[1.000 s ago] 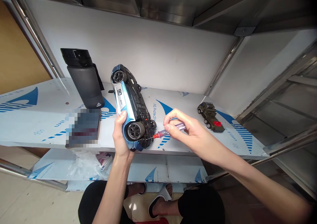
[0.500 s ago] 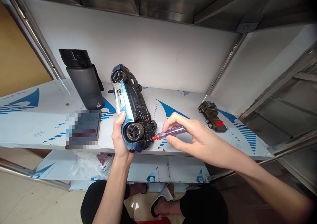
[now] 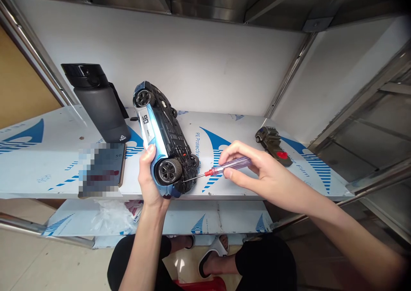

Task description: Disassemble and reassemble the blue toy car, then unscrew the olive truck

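Observation:
A blue and white toy car (image 3: 167, 132) is tilted on its side, its black underside turned to the right. My left hand (image 3: 150, 177) grips it by its lower end, thumb on the blue side. Between the fingers and thumb of my right hand (image 3: 247, 164) is a screwdriver (image 3: 229, 166) with a clear purple handle and red collar. Its thin metal shaft points left, and the tip is at the car's underside near the lower wheel; whether it sits in a screw is too small to tell.
On the film-covered shelf (image 3: 224, 126), a dark bottle (image 3: 99, 104) stands at the left, with a partly pixelated phone (image 3: 107, 166) before it. A green toy truck (image 3: 272, 143) lies at the right. A plastic bag (image 3: 112, 216) is on the lower shelf. Metal posts frame both sides.
The screwdriver and my right hand have drawn back slightly to the right from the car, so more of the shaft shows. The whole view has shifted a little.

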Motion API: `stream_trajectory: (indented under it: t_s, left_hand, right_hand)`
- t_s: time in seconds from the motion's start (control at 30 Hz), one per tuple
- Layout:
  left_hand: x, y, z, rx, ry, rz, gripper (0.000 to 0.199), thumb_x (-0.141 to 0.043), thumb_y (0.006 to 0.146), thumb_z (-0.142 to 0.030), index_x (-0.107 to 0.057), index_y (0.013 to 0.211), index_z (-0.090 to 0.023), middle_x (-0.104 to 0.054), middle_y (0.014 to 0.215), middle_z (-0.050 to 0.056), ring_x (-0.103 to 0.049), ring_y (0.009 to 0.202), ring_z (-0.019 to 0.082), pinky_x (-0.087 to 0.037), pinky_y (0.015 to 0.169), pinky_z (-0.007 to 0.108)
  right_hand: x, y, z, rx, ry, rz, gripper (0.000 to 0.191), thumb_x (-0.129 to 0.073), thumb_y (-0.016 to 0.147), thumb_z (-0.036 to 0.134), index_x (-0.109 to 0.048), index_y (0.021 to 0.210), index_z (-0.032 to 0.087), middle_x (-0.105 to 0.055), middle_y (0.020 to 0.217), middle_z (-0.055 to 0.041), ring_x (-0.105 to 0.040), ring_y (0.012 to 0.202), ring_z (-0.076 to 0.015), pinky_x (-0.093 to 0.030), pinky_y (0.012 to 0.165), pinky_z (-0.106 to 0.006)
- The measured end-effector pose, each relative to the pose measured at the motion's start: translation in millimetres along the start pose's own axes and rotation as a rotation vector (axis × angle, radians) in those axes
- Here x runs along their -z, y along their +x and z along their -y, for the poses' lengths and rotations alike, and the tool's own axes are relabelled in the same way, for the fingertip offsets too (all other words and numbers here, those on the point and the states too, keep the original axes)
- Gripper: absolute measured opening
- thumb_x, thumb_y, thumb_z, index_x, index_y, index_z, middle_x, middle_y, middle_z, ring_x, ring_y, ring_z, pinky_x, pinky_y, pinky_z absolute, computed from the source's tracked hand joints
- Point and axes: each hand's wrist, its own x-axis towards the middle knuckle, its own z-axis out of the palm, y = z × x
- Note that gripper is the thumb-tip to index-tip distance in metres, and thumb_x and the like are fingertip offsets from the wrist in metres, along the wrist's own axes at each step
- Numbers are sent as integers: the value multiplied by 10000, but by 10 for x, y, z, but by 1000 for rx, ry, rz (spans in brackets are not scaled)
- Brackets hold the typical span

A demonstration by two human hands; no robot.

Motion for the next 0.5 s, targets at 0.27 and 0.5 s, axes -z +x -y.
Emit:
stream_trajectory:
  t_s: [0.27, 0.5]
  left_hand:
    - [-4, 9, 4, -4, 11, -8, 257, -696, 962, -434, -811, 990, -205, -796, 970, 34, -758, 904, 199, -621, 897, 293]
    - [28, -25, -51, 39, -159, 69, 450, -557, 981, -632, -783, 1117, -268, -788, 1247, 50, -706, 1183, 272, -579, 1042, 396]
  right_hand:
    - [32, -47, -136, -17, 67, -39, 164, -693, 1032, 438, -666, 1124, 305, -714, 1103, -2, -712, 1014, -196, -560, 924, -351]
    - [-63, -278, -41, 45, 93, -242, 92, -781, 968, 422, -716, 1012, 373, -709, 996, 29, -718, 896, -174, -600, 843, -300]
